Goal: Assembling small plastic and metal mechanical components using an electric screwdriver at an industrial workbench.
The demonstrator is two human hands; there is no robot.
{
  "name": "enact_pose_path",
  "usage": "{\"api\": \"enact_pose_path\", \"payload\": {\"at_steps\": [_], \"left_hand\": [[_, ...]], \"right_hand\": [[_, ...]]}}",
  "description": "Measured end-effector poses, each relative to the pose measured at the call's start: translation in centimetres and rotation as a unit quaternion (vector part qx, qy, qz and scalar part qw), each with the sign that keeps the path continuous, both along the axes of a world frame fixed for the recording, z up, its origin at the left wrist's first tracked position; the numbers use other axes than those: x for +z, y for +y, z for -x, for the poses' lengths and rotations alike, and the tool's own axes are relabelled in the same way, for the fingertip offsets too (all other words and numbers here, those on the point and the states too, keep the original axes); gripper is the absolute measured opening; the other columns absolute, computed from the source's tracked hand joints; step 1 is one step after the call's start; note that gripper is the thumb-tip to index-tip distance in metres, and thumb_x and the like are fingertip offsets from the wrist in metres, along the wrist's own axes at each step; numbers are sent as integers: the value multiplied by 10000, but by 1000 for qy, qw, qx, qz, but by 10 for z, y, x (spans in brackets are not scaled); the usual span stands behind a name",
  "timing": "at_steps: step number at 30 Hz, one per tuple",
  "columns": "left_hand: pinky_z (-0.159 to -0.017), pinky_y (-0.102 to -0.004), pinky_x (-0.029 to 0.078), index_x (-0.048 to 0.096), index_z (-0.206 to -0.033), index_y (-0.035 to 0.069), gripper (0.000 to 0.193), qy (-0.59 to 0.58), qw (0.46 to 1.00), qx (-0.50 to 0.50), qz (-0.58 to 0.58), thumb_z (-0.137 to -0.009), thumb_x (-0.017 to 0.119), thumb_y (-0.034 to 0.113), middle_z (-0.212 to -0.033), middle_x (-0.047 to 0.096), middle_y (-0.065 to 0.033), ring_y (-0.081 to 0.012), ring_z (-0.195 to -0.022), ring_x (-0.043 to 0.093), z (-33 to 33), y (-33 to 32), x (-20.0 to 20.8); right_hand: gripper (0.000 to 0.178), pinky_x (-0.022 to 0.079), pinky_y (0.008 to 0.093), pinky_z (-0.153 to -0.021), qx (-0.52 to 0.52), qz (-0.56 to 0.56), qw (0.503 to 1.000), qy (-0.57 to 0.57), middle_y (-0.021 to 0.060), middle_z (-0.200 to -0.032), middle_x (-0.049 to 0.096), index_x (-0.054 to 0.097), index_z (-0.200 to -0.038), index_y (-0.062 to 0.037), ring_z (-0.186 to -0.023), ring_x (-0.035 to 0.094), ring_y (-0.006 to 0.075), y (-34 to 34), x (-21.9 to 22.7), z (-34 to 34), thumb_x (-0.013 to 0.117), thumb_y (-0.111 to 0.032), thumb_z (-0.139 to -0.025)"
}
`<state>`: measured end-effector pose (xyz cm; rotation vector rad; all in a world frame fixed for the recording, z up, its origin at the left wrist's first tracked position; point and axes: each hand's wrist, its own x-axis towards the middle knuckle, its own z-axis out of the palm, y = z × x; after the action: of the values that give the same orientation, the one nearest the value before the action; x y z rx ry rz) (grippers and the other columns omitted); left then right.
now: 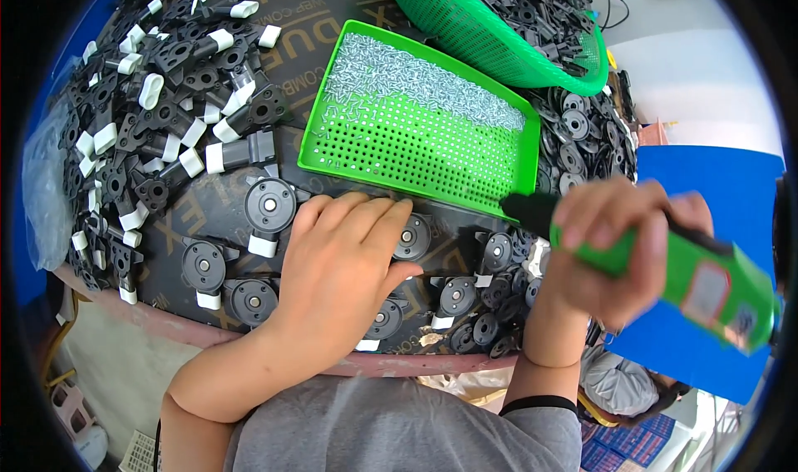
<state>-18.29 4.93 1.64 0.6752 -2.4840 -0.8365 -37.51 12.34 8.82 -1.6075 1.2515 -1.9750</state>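
Observation:
My right hand [611,243], blurred by motion, is wrapped round the grip of a green electric screwdriver [706,285]. Its black tip points left, at the lower right corner of a green perforated tray [532,160]. Many small silver screws [416,77] are heaped along the tray's far side. My left hand [345,247] lies palm down below the tray, fingers stretched out and thumb apart. A round black plastic part [411,237] sits beside its index finger, partly covered. More such parts surround the hand, including a black disc with a white end [270,206]; whatever lies under the palm is hidden.
Black parts with white caps [150,93] are piled on the left. Behind the tray stands a green basket [465,35] full of black pieces. Round black parts [573,123] crowd the right. Another person [619,380] is at the lower right, beyond the table edge [416,364].

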Motion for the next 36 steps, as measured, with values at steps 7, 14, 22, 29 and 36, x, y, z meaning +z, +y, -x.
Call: {"api": "enact_pose_path", "payload": {"at_steps": [7,14,22,29,36], "left_hand": [[-967,-429,411,656,-1186,38,527,9,1000,17,-3,-715,822,204,-1137,674,-113,-291,-1084,604,1,2,-4],[-963,-421,415,656,-1176,41,520,13,1000,13,-3,-700,819,174,-1145,668,-92,-279,-1090,600,3,2,-5],[-962,-430,413,672,-1160,80,516,22,999,21,-21,-675,823,169,-1142,668,-76,-288,-1088,594,2,1,0],[-952,-437,411,739,-888,113,247,62,998,-20,-2,-654,820,119,-1152,675,-40,-277,-1138,591,-2,0,-1],[-952,-440,409,739,-829,110,195,82,996,-15,-22,-653,822,115,-1132,685,-28,-277,-1140,594,-1,0,1]], "right_hand": [[303,541,338,-445,84,-33,992,91,89,-652,567,325,-1105,-98,-483,576,188,14,6,-43,592,-142,-969],[320,536,369,-448,70,-57,992,85,94,-650,563,327,-1115,-105,-485,577,210,12,-6,-46,607,-177,-978],[312,530,349,-450,86,-50,993,63,97,-664,563,329,-1124,-105,-488,576,199,14,0,-41,596,-165,-974],[299,531,302,-439,94,27,995,26,101,-687,569,380,-1174,-55,-482,562,181,12,3,-42,567,-127,-951],[296,538,297,-425,76,38,996,31,96,-681,571,376,-1159,-63,-475,575,178,14,5,-42,570,-118,-942]]}}
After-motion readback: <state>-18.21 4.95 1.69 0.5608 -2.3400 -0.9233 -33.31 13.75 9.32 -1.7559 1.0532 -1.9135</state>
